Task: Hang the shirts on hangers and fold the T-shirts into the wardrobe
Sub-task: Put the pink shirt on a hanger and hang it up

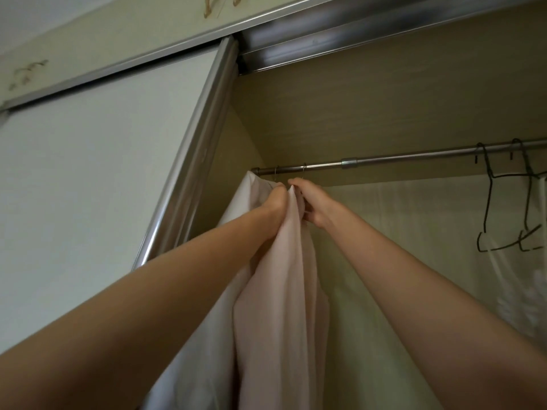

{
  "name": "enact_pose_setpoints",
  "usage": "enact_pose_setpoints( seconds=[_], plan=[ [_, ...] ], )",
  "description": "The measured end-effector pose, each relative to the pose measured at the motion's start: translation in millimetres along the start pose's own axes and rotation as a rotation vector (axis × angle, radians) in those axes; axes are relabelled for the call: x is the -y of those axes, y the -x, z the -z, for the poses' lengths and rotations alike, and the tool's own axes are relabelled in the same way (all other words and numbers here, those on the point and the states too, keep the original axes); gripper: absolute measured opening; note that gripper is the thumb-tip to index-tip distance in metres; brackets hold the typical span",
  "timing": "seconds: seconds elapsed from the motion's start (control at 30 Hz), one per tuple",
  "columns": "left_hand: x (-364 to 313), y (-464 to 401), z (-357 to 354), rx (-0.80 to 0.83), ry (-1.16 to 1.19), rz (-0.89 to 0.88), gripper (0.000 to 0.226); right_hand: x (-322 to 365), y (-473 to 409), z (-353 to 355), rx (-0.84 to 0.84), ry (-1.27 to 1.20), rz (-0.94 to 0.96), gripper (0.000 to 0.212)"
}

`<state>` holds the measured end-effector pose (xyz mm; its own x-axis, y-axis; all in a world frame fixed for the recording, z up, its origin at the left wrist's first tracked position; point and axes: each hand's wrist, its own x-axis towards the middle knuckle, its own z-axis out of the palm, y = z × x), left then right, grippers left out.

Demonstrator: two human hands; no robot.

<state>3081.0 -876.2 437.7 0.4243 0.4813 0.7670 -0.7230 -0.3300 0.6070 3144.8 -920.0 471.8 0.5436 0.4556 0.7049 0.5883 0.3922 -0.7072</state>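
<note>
A pale pink shirt (278,291) hangs from a thin wire hanger whose hook (303,171) sits on the metal wardrobe rail (399,157). A white shirt (254,187) hangs just left of it on a second hook (276,173). My left hand (276,202) grips the pink shirt's top from the left. My right hand (310,202) pinches the same shirt's top edge from the right, just below the rail. Both arms reach up into the wardrobe.
Two empty black wire hangers (503,202) hang at the right end of the rail. A sliding door with a metal frame (189,161) stands to the left. A pale translucent sheet (414,232) covers the wardrobe's back wall.
</note>
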Motion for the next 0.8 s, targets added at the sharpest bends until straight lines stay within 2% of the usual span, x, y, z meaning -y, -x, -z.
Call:
enact_pose_setpoints(
  seconds=[0.13, 0.3, 0.4, 0.5, 0.57, 0.7, 0.8],
  plan=[
    [-20.1, 22.7, 9.3, 0.043, -0.115, 0.146, 0.042, 8.2, 22.2, 10.7, 0.009, 0.043, 0.04, 0.013],
    [-51.5, 67.9, 24.2, 0.055, -0.208, 0.189, 0.024, 16.6, 55.9, 31.1, -0.007, 0.031, 0.111, 0.017],
    [-62.1, 106.6, 33.7, 0.083, -0.154, 0.227, 0.008, 11.7, 88.4, 39.2, 0.006, 0.033, 0.143, 0.026],
    [-65.2, 148.1, 44.2, 0.047, -0.165, 0.113, 0.036, -2.0, 128.3, 43.0, 0.064, 0.043, 0.16, 0.035],
    [-70.0, 182.8, 56.4, 0.088, -0.198, 0.143, 0.048, -13.4, 161.7, 41.2, 0.133, 0.0, 0.137, 0.037],
    [-91.0, 258.2, 89.4, 0.045, -0.248, 0.277, 0.045, -26.6, 226.6, 30.9, 0.279, -0.12, 0.112, 0.022],
    [-115.1, 309.3, 117.0, -0.037, -0.258, 0.386, 0.034, -33.5, 261.5, 20.8, 0.372, -0.2, -0.005, 0.027]
  ],
)
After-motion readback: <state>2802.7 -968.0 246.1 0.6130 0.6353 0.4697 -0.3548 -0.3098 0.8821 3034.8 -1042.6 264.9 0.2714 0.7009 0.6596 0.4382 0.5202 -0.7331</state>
